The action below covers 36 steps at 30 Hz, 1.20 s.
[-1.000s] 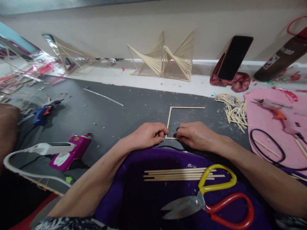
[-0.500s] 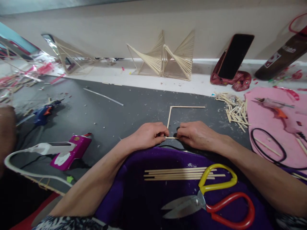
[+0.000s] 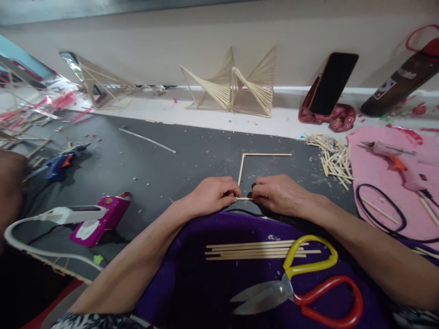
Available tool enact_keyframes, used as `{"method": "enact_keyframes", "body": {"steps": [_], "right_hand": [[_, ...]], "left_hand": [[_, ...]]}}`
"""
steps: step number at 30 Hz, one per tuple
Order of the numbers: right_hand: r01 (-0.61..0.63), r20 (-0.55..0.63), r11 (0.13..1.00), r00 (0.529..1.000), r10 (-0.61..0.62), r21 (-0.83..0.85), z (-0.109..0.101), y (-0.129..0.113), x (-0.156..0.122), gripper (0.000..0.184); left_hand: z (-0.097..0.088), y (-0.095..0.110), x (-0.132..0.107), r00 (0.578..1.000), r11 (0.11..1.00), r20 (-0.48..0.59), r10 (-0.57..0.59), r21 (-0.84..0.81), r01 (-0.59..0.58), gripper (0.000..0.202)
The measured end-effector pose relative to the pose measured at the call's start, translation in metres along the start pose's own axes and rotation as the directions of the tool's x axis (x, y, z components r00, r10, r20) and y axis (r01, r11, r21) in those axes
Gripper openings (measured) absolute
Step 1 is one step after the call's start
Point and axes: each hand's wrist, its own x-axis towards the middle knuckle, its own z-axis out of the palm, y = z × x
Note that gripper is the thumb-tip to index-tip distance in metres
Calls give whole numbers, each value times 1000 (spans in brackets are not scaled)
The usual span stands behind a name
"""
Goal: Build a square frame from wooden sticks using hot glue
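A thin wooden stick frame (image 3: 242, 167) lies flat on the dark grey mat (image 3: 171, 169), with a far side, a left side and a short near piece. My left hand (image 3: 212, 195) pinches the frame's near-left corner with closed fingers. My right hand (image 3: 279, 195) is closed on the near stick from the right, fingertips almost meeting those of the left. Several long sticks (image 3: 257, 251) lie on the purple cloth (image 3: 192, 274) over my lap, beside scissors (image 3: 298, 285) with yellow and red handles.
A magenta glue gun (image 3: 99, 219) with a white cable sits at left, a blue glue gun (image 3: 61, 160) farther back. Cut stick pieces (image 3: 334, 157) are heaped at right by a pink mat (image 3: 387, 183) bearing a pink glue gun. Stick sculptures (image 3: 236, 87) and a phone (image 3: 331, 84) lean against the wall.
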Motion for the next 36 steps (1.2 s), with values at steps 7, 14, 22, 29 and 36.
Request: {"method": "enact_keyframes", "body": {"steps": [7, 14, 22, 29, 36], "right_hand": [[5, -9, 1000, 1000, -6, -28, 2, 0, 1, 19], [6, -16, 1000, 1000, -6, -22, 3, 1, 0, 18], [4, -8, 1000, 1000, -4, -25, 2, 0, 0, 19], [-10, -4, 999, 1000, 10, -38, 2, -1, 1, 19], [-10, 11, 999, 1000, 10, -43, 0, -1, 0, 19]], "left_hand": [[-1, 0, 0, 1000, 1000, 9, -23, -17, 24, 15], [-2, 3, 0, 999, 999, 27, -40, -13, 40, 16], [-2, 2, 0, 998, 998, 23, -53, -14, 54, 16], [-2, 3, 0, 999, 998, 19, -47, -29, 47, 16], [-3, 1, -1, 998, 992, -5, -58, -109, 57, 15]]}}
